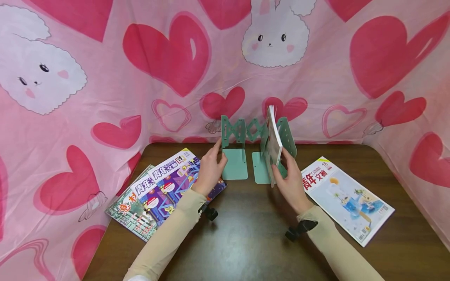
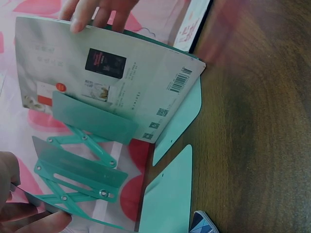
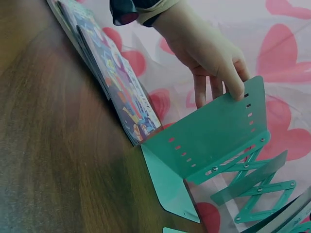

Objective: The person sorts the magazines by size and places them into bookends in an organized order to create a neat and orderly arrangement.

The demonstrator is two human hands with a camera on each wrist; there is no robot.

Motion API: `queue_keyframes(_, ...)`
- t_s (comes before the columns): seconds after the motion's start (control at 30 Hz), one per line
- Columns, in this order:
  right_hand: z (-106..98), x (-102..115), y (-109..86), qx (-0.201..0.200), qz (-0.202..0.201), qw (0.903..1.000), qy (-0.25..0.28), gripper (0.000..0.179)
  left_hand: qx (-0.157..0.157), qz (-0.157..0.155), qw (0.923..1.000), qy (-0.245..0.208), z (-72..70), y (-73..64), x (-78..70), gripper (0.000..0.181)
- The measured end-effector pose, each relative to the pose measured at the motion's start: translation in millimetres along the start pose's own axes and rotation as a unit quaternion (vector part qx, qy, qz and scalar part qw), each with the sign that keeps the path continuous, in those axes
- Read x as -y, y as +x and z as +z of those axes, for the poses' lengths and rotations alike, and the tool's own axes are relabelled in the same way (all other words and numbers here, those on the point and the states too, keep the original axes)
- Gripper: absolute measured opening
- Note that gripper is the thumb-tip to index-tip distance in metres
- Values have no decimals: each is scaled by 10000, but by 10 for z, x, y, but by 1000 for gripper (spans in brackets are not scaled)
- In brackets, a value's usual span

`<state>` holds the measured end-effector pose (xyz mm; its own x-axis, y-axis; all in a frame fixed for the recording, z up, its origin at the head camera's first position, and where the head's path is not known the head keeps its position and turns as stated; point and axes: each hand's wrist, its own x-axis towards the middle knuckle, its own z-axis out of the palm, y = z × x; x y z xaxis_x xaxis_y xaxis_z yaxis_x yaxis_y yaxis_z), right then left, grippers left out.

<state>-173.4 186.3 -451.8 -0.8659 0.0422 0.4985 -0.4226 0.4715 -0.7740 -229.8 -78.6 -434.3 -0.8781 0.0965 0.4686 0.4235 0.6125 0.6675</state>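
A green metal expanding bookend [image 1: 234, 166] stands at the back of the table, its upright plates joined by crisscross hinged bars. My left hand [image 1: 210, 168] pinches the top edge of its left end plate [image 3: 209, 131], thumb on one face and fingers on the other. With my right hand [image 1: 292, 181] I grip a thin magazine [image 1: 273, 142] by its near edge. The magazine stands upright, slightly tilted, in the right section, between a middle divider [image 2: 92, 119] and the right end plate [image 1: 286, 134]. Its pale back cover with a barcode faces left.
On the left, several overlapping magazines [image 1: 168, 187] lie flat, partly under my left forearm. Another magazine [image 1: 348, 201] with a light blue cover lies on the right. A pink heart-patterned cloth [image 1: 225, 70] hangs right behind the brown table [image 1: 246, 238].
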Motion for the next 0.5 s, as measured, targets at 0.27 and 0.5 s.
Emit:
queue_keyframes(0.27,-110,61,-95,180,-65,9998,-22,68,-20,23,10000,-4,-4,-2,1,56)
queue_keyframes(0.5,-255,116,-210,201,-125,9990,-382,64,5,-7,10000,-2,1,-3,6,57)
